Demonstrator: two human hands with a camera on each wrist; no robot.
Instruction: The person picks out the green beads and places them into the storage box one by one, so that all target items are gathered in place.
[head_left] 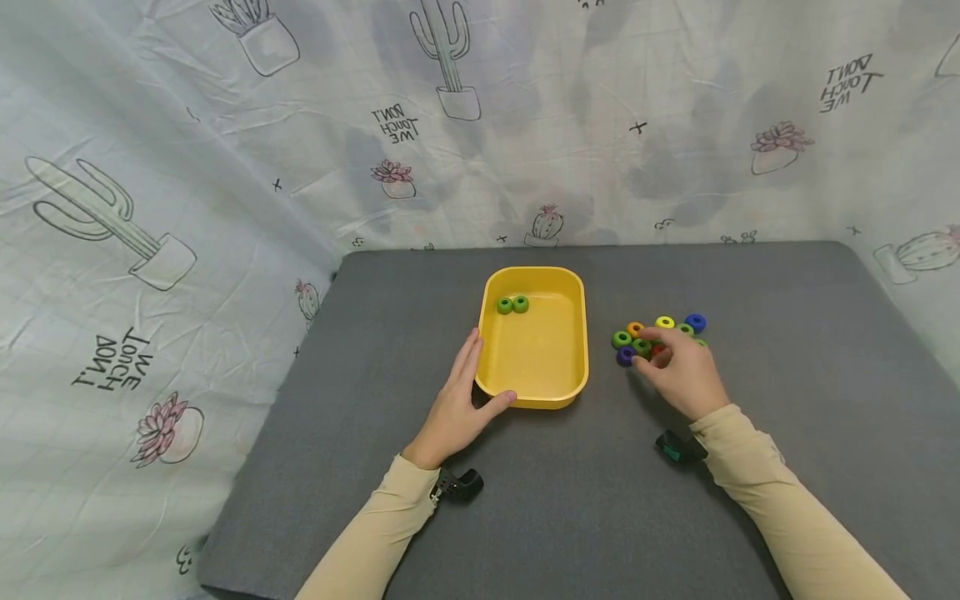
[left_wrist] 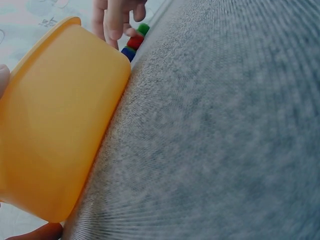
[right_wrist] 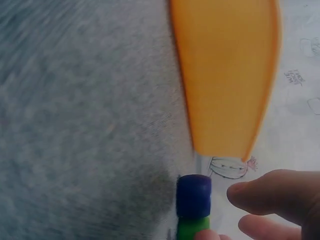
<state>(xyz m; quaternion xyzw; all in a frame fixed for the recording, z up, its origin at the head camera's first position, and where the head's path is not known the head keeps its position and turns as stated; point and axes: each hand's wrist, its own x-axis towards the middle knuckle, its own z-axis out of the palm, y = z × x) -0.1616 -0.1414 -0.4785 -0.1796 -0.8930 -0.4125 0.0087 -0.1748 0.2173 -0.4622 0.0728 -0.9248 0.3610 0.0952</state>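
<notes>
A yellow tray (head_left: 534,354) stands on the table with two green beads, one (head_left: 505,306) beside the other (head_left: 521,304), near its far left corner. My left hand (head_left: 450,418) rests against the tray's near left corner, fingers straight along the left side and thumb at the near rim. To the right, my right hand (head_left: 686,375) reaches over a cluster of coloured beads, thumb and fingertips apart. In the right wrist view, the thumb is clear of a dark blue bead (right_wrist: 194,196), and a fingertip overlaps a green bead (right_wrist: 192,228). No held bead shows.
Around the right hand lie an orange bead (head_left: 635,329), a yellow bead (head_left: 664,322), a blue bead (head_left: 696,322) and several green ones, partly hidden by the fingers. The grey table (head_left: 405,317) backs onto a cloth (head_left: 510,167) printed with cacti.
</notes>
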